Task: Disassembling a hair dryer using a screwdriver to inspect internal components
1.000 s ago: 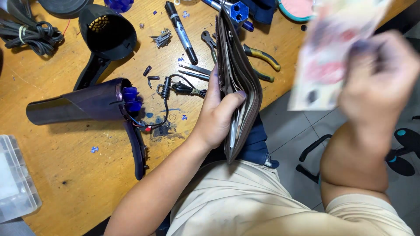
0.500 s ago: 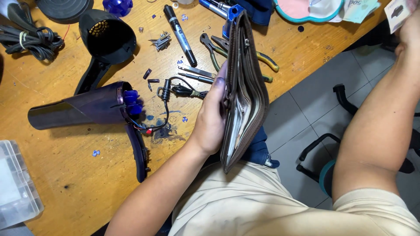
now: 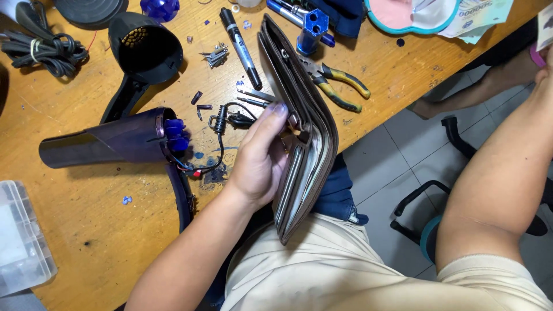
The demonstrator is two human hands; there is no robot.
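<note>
The wallet (image 3: 305, 132) is long and brown, and the left hand (image 3: 262, 158) holds it over the edge of the counter (image 3: 103, 242) and above the person's lap. Its long axis goes from the upper left, near the marker (image 3: 241, 47), down to the lower right, where its lower end is over the beige shorts (image 3: 322, 270). It stands on its edge and is a little open, so the opening faces to the left and toward the hand, and the spine faces to the right. Inside, some layers of pockets and paper show as pale stripes.

The left hand grasps the wallet from the left side. The fingers are curled around the near flap, and the fingertips (image 3: 280, 109) press on the inner edge close to the middle of the wallet.

The right hand (image 3: 544, 63) is at the far right border of the view, high up and well apart from the wallet. Only a small part of it shows, so I cannot tell if it is closed or what it holds.

On the counter, pliers (image 3: 337, 86) with yellow handles lie just behind the wallet. A dark hair dryer (image 3: 109, 141), taken apart, lies to the left of the hand with loose wires (image 3: 222, 124) beside it.
</note>
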